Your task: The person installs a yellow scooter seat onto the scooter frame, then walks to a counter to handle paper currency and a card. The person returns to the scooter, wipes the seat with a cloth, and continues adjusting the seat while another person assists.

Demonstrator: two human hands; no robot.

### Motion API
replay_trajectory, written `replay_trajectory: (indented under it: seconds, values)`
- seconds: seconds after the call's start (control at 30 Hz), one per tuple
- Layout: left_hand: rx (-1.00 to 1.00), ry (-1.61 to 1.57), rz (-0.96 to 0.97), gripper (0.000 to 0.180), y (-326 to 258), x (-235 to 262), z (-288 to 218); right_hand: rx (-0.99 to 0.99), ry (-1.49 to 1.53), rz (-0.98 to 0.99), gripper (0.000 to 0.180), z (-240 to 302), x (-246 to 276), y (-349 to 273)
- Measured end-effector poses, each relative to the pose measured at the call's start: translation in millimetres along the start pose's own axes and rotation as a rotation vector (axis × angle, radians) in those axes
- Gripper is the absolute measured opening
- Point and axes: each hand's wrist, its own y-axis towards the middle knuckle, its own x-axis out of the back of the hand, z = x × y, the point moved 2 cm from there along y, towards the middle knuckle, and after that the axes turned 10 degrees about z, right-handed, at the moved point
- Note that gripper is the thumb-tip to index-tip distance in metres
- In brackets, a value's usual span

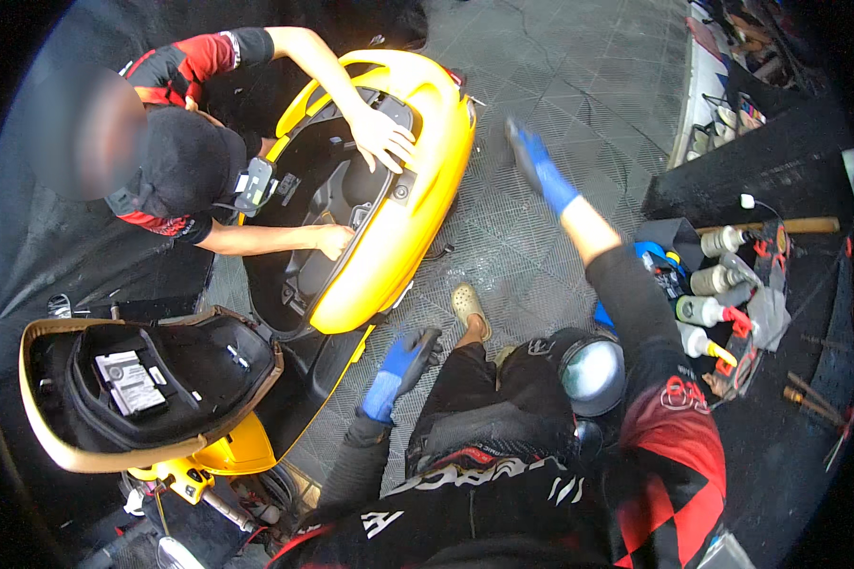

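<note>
A yellow scooter (438, 175) stands ahead of me to the left, its under-seat compartment (313, 213) uncovered. Beside my lap, my left hand (406, 370) wears a blue and black glove; its fingers are loosely bent and I see nothing in them. My right hand (538, 163), gloved the same way, reaches forward over the floor, right of the scooter and apart from it. Its fingers are stretched out, seen from the side, with nothing held. The scooter's seat (220, 332) is tipped up at the lower left, showing its black underside and a white label (131, 382).
Across the scooter a person in a black cap (185, 161) leans over it, one hand on the rim, the other inside the compartment. Several spray bottles (698, 311) stand at my right. A round shiny-topped object (592, 373) is by my leg. Dark ribbed tiles (541, 57) cover the floor.
</note>
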Motion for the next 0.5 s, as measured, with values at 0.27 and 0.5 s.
replay_trajectory:
  seconds: [0.27,0.5]
  values:
    - [0.262,-0.205,-0.089,0.038,-3.7,14.5,59.8,0.652,-0.348,-0.091,0.047,-30.9,-57.7,208.1]
    - [0.318,-0.298,-0.14,0.04,22.2,-9.7,75.2,0.736,-0.478,-0.243,0.04,-54.1,-119.0,94.8]
